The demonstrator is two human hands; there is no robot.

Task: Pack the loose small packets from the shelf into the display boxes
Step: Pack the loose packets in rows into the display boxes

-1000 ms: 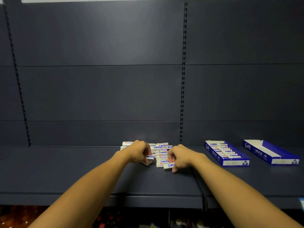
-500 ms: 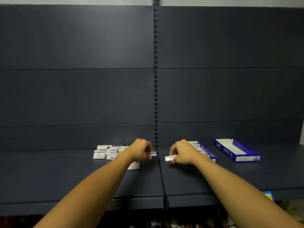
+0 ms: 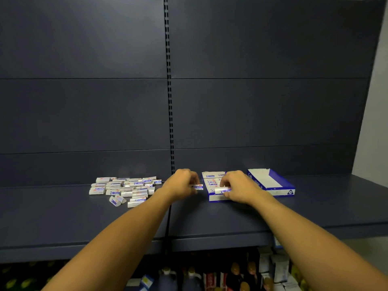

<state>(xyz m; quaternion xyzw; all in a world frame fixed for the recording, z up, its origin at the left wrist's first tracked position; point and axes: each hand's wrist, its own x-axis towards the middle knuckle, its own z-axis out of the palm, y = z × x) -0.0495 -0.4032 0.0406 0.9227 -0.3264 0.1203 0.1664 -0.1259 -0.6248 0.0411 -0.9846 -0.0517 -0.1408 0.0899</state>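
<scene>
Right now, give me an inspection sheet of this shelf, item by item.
Surface: dark shelf, loose packets heaped at left.
Job's things: near display box partly filled; far display box shows no packets.
Clutter: nothing seen.
Hands: left hand pinches a packet beside the near box; right hand holds another packet over that box.
Cables: nothing seen.
Surroundings: slotted back panel; bottles on the level below.

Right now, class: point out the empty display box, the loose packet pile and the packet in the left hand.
empty display box (image 3: 279, 182): head view, blue right wall.
loose packet pile (image 3: 126, 188): head view, pile's middle.
packet in left hand (image 3: 198, 187): head view, its printed face.
</scene>
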